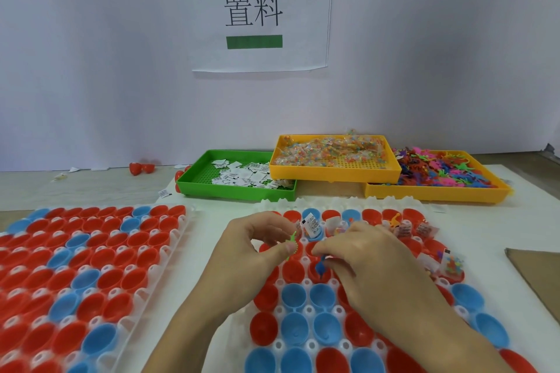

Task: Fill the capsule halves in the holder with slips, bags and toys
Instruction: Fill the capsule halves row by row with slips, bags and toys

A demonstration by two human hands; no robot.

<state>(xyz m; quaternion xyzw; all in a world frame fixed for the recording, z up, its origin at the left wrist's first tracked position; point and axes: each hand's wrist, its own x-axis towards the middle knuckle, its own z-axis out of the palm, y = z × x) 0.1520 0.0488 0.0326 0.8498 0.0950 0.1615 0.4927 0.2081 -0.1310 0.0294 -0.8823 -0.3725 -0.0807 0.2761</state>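
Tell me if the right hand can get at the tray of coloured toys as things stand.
Probably yes. The tray of coloured toys lies open-topped beyond the holder on the right hand's side, with nothing above it. But its fingers already pinch a blue toy.

a single wide-angle view from a camera worn on the person's head, looking forward and tilted down across a bench [212,215]. the left hand [251,254] and right hand [369,263] sit close, low in the centre of frame, forearms entering from the bottom edge. the holder [306,309] beneath them fills the near ground. farther back, trays line a wall [91,70] facing the camera, with a paper sign [254,12] at the top.
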